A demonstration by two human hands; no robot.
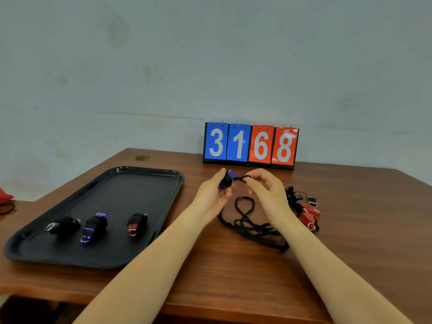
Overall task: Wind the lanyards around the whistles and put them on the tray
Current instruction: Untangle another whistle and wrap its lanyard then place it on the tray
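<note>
My left hand (214,195) grips a blue whistle (227,180) above the table, a few turns of black cord around its body. My right hand (266,187) pinches the black lanyard (249,220) just right of the whistle; the rest of the cord hangs down and lies in loose loops on the wood. The black tray (131,176) on the left holds three wound whistles: a black one (63,225), a blue one (94,226) and a red one (136,222).
A pile of loose red and black whistles (306,210) with cords lies right of my right hand. A flip scoreboard (250,146) reading 3168 stands at the back by the wall. A red object (4,196) shows at the left edge.
</note>
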